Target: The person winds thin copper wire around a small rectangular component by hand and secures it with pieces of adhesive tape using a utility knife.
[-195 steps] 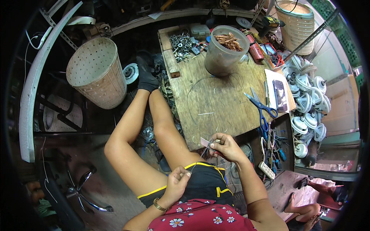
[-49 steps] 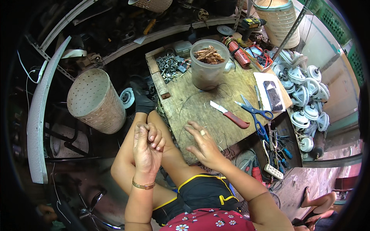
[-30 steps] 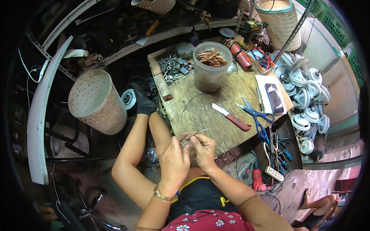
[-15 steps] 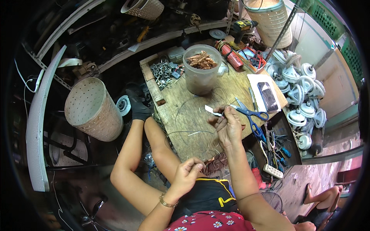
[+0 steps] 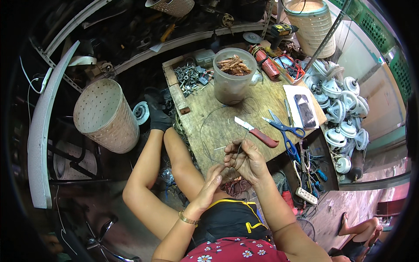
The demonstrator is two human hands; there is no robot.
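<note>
My right hand (image 5: 246, 161), above the near part of the wooden table, is closed with a thin dark wire (image 5: 239, 149) between its fingers. Just left of it, my left hand (image 5: 208, 188) has its fingers pressed together, tips close to the right hand's. What it holds, if anything, is too small to make out. Loops of the thin wire run across the tabletop. Beyond the right hand lies a knife (image 5: 264, 138) with a red handle and a bright blade, touched by neither hand. Blue-handled scissors (image 5: 286, 128) rest to its right.
A translucent tub (image 5: 231, 85) of copper-coloured scraps stands on the table (image 5: 257, 111), beside a heap of screws (image 5: 187, 78). A phone (image 5: 304, 110) lies on white paper at right. White pulley-like parts (image 5: 336, 109) hang beyond it. A perforated basket (image 5: 104, 115) stands at left.
The knife has left my right hand and lies on the table. My right hand has come down and left, close to my left hand, and now holds the wire.
</note>
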